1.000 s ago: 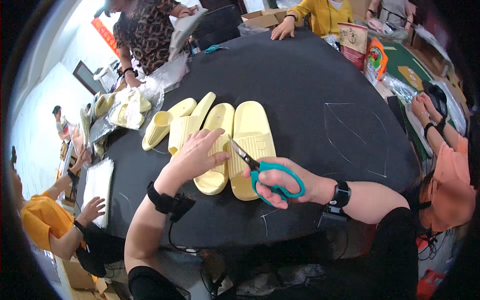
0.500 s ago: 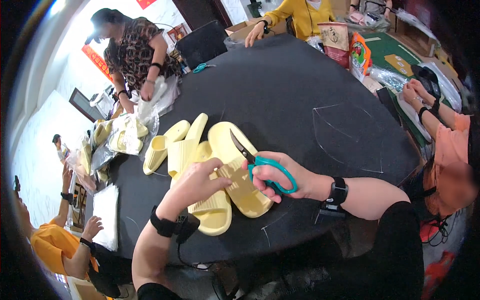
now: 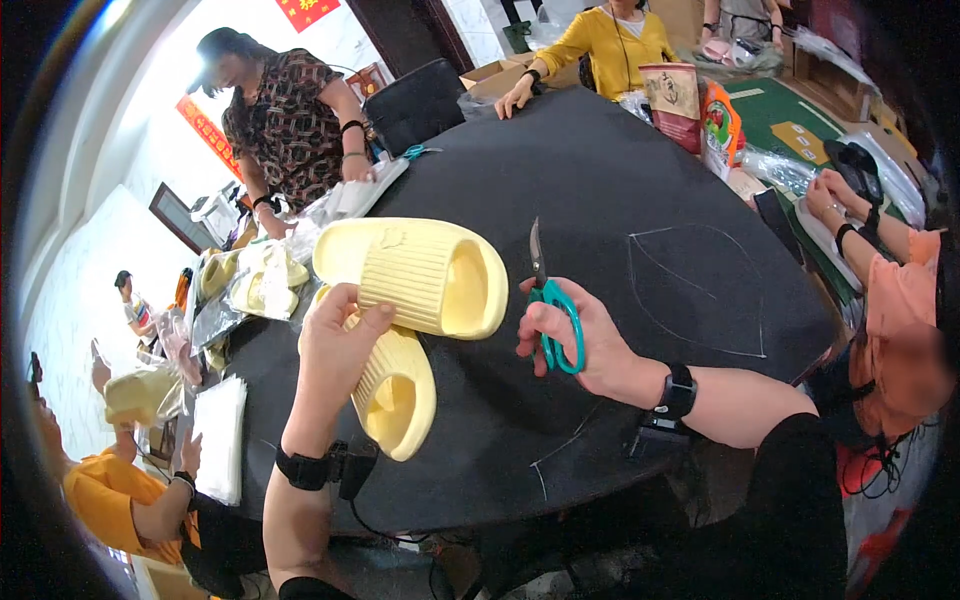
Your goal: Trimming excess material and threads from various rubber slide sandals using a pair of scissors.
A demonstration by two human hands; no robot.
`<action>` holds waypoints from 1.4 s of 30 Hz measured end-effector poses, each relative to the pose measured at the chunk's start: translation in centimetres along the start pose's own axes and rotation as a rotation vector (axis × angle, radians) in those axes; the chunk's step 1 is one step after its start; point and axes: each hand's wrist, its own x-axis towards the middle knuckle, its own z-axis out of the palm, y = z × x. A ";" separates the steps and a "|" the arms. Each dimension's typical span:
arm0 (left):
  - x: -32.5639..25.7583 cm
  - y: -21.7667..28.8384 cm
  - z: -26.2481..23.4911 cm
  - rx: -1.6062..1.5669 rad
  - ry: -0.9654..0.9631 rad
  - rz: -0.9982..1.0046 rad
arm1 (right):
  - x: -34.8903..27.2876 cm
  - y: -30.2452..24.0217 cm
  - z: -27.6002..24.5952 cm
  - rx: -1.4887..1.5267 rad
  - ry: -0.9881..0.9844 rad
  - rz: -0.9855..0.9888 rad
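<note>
Two yellow slippers (image 3: 420, 300) gripped in left hand (image 3: 340, 340) fingers; right hand (image 3: 575, 340) fingers closed thru scissors (image 3: 552, 310) handles.

a single head-worn fisheye view looks down and forward from the person's head over a round black-covered table (image 3: 620, 170); straight edges bend toward the dark circular rim; the person's own forearms enter from the lower edge, the left hand (image 3: 335, 340) and right hand (image 3: 575, 335) close under the lens, near the picture's middle; the far edge of the table and the other seated and standing people lie toward the upper rim, farther off; no second view is given, so nothing is shared.
</note>
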 end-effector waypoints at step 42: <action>-6.7 -4.5 -8.0 1.126 -0.191 0.730 | 1.3 1.5 -1.3 -0.228 -0.175 0.093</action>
